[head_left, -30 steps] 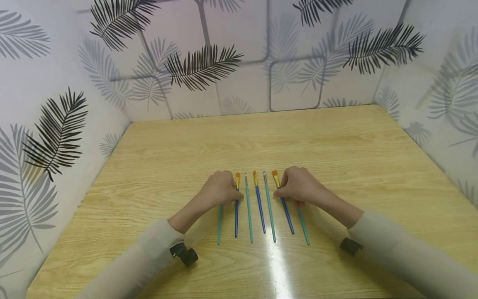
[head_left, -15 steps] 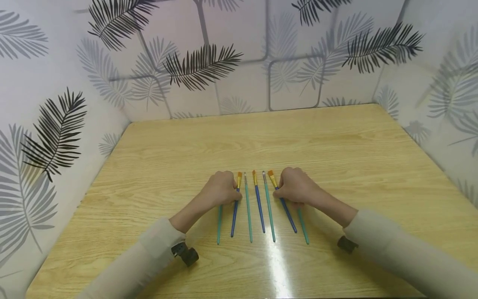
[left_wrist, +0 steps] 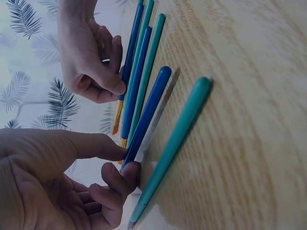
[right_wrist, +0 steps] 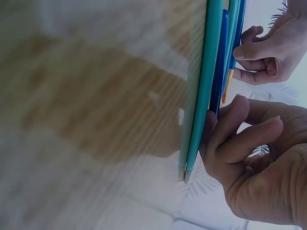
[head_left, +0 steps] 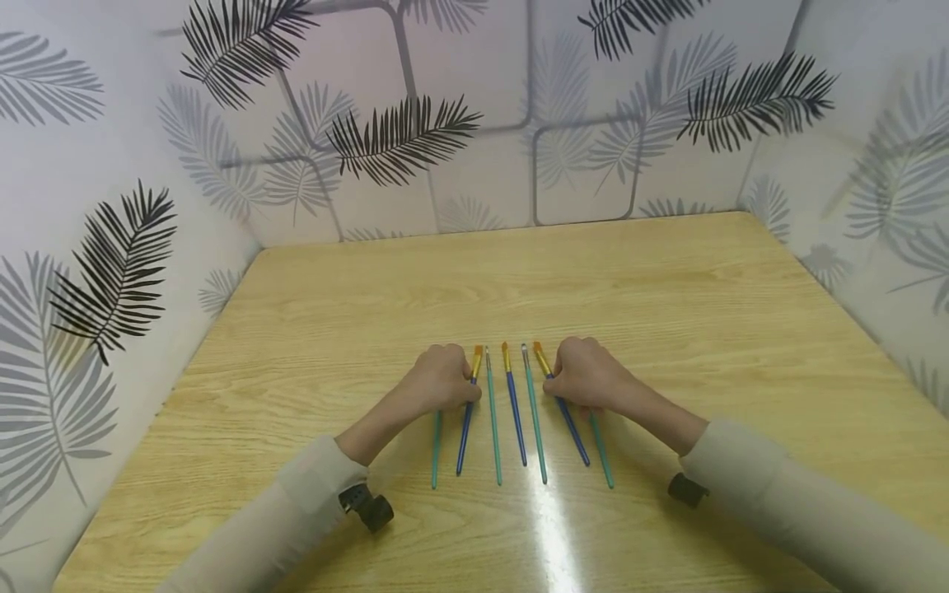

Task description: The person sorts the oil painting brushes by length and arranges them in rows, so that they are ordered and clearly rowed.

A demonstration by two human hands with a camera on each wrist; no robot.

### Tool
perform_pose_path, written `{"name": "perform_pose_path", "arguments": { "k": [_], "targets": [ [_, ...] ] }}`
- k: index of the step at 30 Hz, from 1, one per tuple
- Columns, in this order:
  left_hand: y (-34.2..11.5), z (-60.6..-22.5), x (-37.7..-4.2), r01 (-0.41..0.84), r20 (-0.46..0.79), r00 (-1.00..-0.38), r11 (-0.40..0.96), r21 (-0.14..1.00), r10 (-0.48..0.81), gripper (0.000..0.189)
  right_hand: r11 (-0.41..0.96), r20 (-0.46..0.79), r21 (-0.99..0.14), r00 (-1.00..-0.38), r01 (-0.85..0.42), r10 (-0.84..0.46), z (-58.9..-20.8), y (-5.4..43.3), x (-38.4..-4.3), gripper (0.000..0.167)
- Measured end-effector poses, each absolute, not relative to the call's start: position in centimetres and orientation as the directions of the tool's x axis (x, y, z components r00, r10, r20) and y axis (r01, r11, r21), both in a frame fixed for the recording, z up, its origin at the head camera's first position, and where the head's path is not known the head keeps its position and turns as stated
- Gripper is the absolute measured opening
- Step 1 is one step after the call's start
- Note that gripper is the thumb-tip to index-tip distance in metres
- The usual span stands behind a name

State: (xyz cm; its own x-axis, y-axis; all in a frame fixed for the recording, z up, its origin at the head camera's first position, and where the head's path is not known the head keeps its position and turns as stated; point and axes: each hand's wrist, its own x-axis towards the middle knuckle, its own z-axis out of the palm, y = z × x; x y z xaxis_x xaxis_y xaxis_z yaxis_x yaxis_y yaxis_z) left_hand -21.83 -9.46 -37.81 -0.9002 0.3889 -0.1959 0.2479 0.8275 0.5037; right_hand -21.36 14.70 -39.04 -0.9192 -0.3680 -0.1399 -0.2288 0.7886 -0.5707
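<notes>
Paintbrushes lie side by side on the table, bristles pointing away. In the head view my left hand (head_left: 443, 380) pinches a flat blue paintbrush (head_left: 465, 441) between thumb and fingers, near its gold ferrule. My right hand (head_left: 591, 375) pinches another flat blue paintbrush (head_left: 573, 430), tilted with its bristles to the left. Between them lie a teal brush (head_left: 494, 432), a thin blue brush (head_left: 516, 420) and a second teal brush (head_left: 535, 428). Outermost are a left teal brush (left_wrist: 177, 136) and a right teal brush (right_wrist: 204, 91), their far parts hidden under the hands in the head view.
The wood-grain table (head_left: 334, 305) runs back to a wall (head_left: 474, 165) papered with leaf prints, with more papered wall at both sides. A small black device (head_left: 366, 506) sits at the left wrist and another (head_left: 688, 489) at the right.
The left blue paintbrush has turned, bristles to the right and handle end to the left. The right one has turned the opposite way, bristles left, and my right hand has shifted slightly left.
</notes>
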Motion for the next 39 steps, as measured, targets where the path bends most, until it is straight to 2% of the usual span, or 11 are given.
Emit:
{"name": "perform_pose_path", "arguments": {
  "k": [7, 15, 18, 22, 25, 34, 39],
  "targets": [
    [-9.7, -37.4, -21.9, 0.198, -0.222, -0.907, 0.827, 0.526, 0.358, 0.053, 0.746, -0.105, -0.618, -0.914, -0.249, -0.392, -39.2, 15.1, -21.3, 0.047],
    [-9.9, -37.2, -21.9, 0.179, -0.221, -0.906, 0.799, 0.575, 0.362, 0.052, 0.742, -0.139, -0.629, -0.906, -0.23, -0.399, -38.9, 15.0, -21.5, 0.042],
    [-10.1, -37.1, -22.1, 0.171, -0.227, -0.903, 0.79, 0.589, 0.364, 0.041, 0.738, -0.147, -0.638, -0.906, -0.219, -0.396, -38.7, 15.0, -21.5, 0.038],
    [-10.3, -37.0, -22.1, 0.153, -0.221, -0.905, 0.762, 0.629, 0.364, 0.013, 0.712, -0.151, -0.673, -0.906, -0.199, -0.396, -38.5, 15.1, -21.4, 0.027],
    [-10.6, -36.8, -21.9, 0.129, -0.224, -0.903, 0.729, 0.672, 0.366, 0.019, 0.682, -0.156, -0.709, -0.902, -0.182, -0.403, -38.4, 15.3, -21.4, 0.021],
    [-10.6, -36.8, -22.1, 0.048, -0.246, -0.906, 0.66, 0.75, 0.345, 0.02, 0.586, -0.185, -0.803, -0.89, -0.108, -0.417, -38.4, 15.5, -21.6, 0.015],
    [-10.5, -36.7, -22.2, 0.014, -0.249, -0.91, 0.626, 0.78, 0.33, 0.023, 0.57, -0.207, -0.819, -0.888, -0.073, -0.411, -38.0, 15.6, -21.8, 0.028]
  ]
}}
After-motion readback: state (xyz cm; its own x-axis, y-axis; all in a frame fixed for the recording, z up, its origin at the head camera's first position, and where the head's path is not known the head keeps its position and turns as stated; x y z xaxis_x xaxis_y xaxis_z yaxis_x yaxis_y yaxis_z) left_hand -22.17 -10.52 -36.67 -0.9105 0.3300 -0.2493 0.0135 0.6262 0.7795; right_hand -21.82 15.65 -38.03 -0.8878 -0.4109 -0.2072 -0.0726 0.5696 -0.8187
